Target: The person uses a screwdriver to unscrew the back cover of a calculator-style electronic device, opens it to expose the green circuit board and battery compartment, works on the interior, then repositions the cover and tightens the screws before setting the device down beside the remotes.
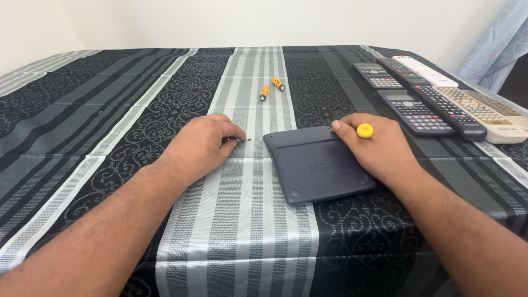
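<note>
Head view: your left hand (201,144) pinches a tiny dark screw (247,139) at the cloth, while your right hand (379,146), fingers closed round a yellow-capped screwdriver (364,130), steadies the face-down dark grey plastic calculator (317,163).

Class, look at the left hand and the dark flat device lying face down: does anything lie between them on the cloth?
Only a tiny dark screw-like piece at the left hand's fingertips; otherwise bare cloth up to the device.
</note>
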